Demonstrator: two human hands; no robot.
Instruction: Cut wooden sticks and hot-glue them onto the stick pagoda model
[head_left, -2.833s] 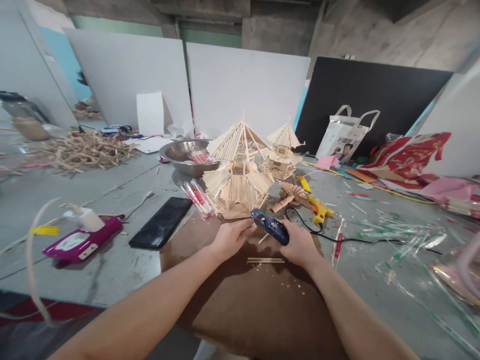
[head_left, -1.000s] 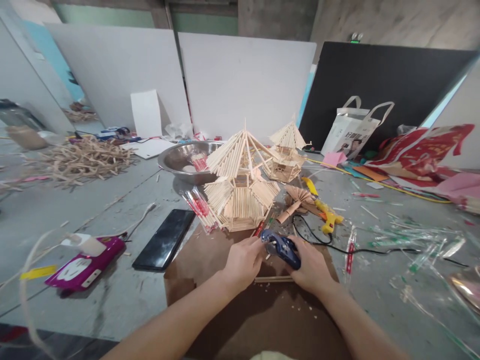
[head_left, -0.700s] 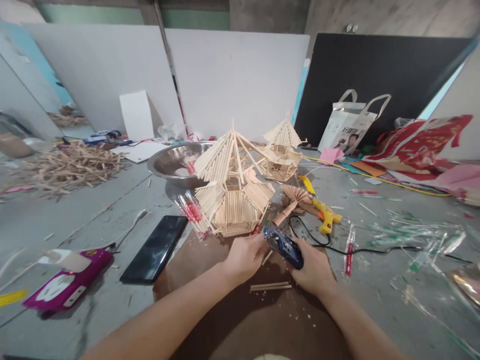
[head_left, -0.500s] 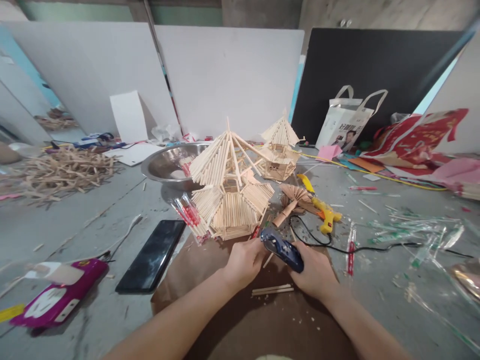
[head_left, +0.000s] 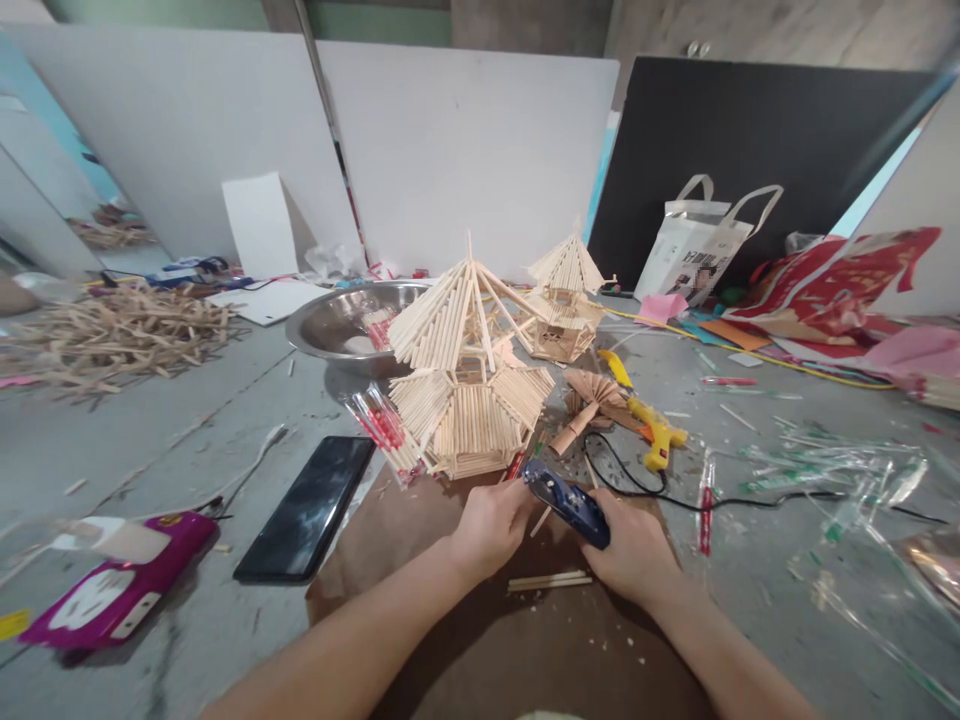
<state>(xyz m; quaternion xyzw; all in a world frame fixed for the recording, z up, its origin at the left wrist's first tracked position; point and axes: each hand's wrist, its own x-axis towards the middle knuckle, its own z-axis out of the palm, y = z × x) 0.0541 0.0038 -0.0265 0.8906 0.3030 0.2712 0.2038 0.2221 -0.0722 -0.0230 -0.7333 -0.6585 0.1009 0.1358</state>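
No readable writing on blue cutter [head_left: 566, 500].

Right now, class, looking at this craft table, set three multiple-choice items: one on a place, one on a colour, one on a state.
1. Where does the black smartphone lie?
A. left of the brown cardboard sheet
B. inside the steel bowl
C. on the white tote bag

2. What colour is the glue gun lying on the grey table?
A. green
B. yellow
C. white

3. How is the right hand?
A. flat and empty
B. resting on the stick pagoda model
C. closed round a dark blue cutter tool

Answers: 1 A, it lies on the table beside the sheet's left edge; 2 B, its body is yellow; 3 C, the fingers wrap the tool.
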